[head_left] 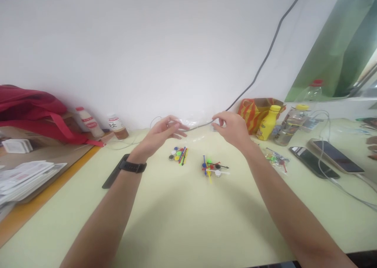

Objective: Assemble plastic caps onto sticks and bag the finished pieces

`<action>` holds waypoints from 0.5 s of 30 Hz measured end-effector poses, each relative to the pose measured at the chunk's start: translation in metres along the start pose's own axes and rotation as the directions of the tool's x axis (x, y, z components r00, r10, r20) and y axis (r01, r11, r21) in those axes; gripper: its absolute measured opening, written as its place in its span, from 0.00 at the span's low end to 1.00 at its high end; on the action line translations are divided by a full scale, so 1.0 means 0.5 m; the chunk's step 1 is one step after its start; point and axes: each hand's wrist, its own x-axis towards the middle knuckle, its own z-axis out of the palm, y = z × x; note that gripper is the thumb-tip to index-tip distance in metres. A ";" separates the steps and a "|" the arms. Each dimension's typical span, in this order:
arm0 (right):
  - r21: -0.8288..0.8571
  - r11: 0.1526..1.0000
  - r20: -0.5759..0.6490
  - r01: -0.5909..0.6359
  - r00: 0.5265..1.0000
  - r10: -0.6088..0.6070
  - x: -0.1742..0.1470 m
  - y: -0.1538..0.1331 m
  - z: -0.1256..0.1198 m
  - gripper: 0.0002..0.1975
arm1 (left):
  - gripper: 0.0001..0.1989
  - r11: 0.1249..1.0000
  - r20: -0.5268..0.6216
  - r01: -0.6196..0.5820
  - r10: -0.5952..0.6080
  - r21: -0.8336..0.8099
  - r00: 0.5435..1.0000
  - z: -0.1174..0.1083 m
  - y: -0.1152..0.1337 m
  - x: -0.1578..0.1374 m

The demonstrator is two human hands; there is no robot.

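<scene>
My left hand (165,130), with a black watch (133,166) on its wrist, is raised over the back of the table, thumb near the fingers at the edge of a clear plastic film (194,121). Opposite it, my right hand (232,128) pinches the film's other side between thumb and forefinger. The film is see-through and its outline is faint. A grey cable (202,125) shows between the hands, seemingly behind the film. Below lie a group of coloured discs (176,153) beside coloured arrow sticks (183,156), and a mixed pile of discs and arrows (210,168).
Right: a bag of small coloured parts (277,160), two phones (313,162) (337,156), a yellow bottle (268,123), a clear bottle (291,126) and a striped bag (250,113). Left: a dark phone-like slab (113,175), two drink bottles (90,122) (118,126), papers (28,177) and red cloth (32,107).
</scene>
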 end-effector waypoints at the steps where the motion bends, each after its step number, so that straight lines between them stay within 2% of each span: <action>1: 0.040 0.999 0.017 0.000 1.000 -0.001 0.000 -0.002 0.002 0.07 | 0.16 1.000 0.006 -0.004 0.004 0.020 1.000 0.000 0.001 -0.001; 5: 0.264 0.962 0.090 -0.072 0.995 0.050 0.001 -0.015 0.001 0.11 | 0.22 0.996 0.025 -0.002 -0.001 0.086 1.000 0.001 0.009 -0.003; 8: 0.392 0.907 0.159 -0.152 0.983 0.096 0.003 -0.022 -0.007 0.11 | 0.22 0.993 0.035 0.005 -0.009 0.118 0.999 0.000 0.012 -0.002; 15: 0.518 0.802 0.203 -0.298 0.953 0.224 0.004 -0.031 -0.011 0.10 | 0.22 0.984 0.021 -0.017 0.014 0.176 1.000 0.003 -0.001 0.004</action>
